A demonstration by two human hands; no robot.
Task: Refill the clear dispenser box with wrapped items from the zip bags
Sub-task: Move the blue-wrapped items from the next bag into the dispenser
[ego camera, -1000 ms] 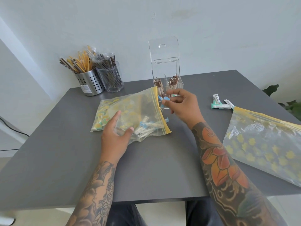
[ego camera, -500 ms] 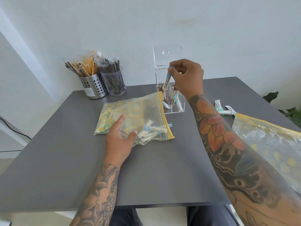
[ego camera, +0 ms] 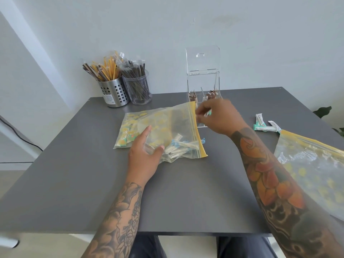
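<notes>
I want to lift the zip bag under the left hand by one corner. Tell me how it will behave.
The zip bag is thin film, so it will likely sag and fold. Its wrapped sticks lie loose near the yellow mouth, which seems open; they may slide out. Probably light.

Two zip bags lie on the grey table (ego camera: 74,183): one zip bag (ego camera: 160,127) just in front of the clear dispenser box (ego camera: 202,79), holding too many wrapped items to count, and a second zip bag (ego camera: 312,164) well to the right of that box. One dispenser box stands there, with two clusters of brown-tipped items showing inside. Two loose wrapped packets (ego camera: 264,124) lie right of the box. Two cups stand left of it: one perforated metal cup (ego camera: 114,94) and one clear cup (ego camera: 139,92). Two hands show: left hand (ego camera: 144,157), right hand (ego camera: 219,116).
</notes>
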